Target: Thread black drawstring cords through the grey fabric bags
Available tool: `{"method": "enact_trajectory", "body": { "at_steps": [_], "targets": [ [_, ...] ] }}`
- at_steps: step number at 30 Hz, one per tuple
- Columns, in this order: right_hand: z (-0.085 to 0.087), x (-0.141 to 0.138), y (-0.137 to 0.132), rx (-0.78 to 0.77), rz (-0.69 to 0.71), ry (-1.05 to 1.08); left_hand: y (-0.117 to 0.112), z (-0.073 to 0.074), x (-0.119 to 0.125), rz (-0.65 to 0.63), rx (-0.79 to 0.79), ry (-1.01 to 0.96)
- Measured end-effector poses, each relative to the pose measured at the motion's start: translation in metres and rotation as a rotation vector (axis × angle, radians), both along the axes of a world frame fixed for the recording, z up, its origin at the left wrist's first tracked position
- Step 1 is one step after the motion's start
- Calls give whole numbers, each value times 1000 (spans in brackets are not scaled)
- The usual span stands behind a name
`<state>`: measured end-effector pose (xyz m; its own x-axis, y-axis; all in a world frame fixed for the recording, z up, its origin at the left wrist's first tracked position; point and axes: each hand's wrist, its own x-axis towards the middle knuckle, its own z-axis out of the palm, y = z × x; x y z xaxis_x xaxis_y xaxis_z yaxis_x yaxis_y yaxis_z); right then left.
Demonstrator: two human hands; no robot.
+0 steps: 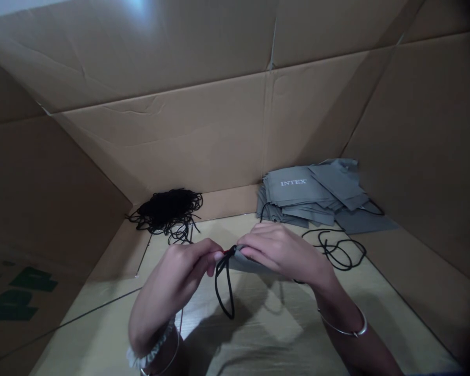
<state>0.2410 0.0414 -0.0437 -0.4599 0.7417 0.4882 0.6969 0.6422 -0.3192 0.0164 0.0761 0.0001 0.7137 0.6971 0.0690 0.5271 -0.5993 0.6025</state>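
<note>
Grey fabric bag (pixel 250 262) is held up above the tabletop (pixel 113 308), its thin cloth drawn into a narrow fold between the left hand (pixel 176 277) and the right hand (pixel 278 251). Both hands are curled and pinching, their fingertips almost meeting at the bag's corner. A thin black cord (pixel 226 292) is pinched there by the left hand, its loop hanging down, and a tiny red speck is seen at that spot. A ruffled scrunchie (pixel 149 349) is worn on the left wrist, a slim metal bangle (pixel 342 325) on the right. Farther off, flat grey bags (pixel 297 190) printed INTEX are stacked in an uneven pile, with a loose cord (pixel 337 250) curled just beside them. A tangled heap of black cords (pixel 166 211) lies to the left. The pale wood-grain tabletop is enclosed by corrugated cardboard walls (pixel 160 141).
</note>
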Motion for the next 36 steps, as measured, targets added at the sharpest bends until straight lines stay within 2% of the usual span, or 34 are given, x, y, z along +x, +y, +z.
{"method": "enact_trajectory", "body": {
  "at_steps": [4, 6, 11, 19, 23, 28, 33, 36],
  "targets": [
    [-1, -3, -3, 58, -5, -42, 6, 2, -2, -73, -62, -12],
    [-1, -4, -3, 46, 14, -22, 8, 1, -2, -87, -41, -25],
    [2, -4, -3, -136, 86, 76, 6, -4, -3, -81, 70, -79],
    [8, 2, -5, -303, 117, 241, 3, -7, -3, -144, 163, -77],
    [8, 4, -4, -280, 75, 244, 3, -6, 1, -102, 160, -84],
    [12, 8, -4, -261, 17, 251, -6, -2, 2, 21, 339, -222],
    [15, 9, -4, -274, -13, 274, -14, -1, 6, 28, 326, -121],
    [15, 9, -6, -231, -31, 261, -14, -2, 11, 55, 364, -119]
  ]
}}
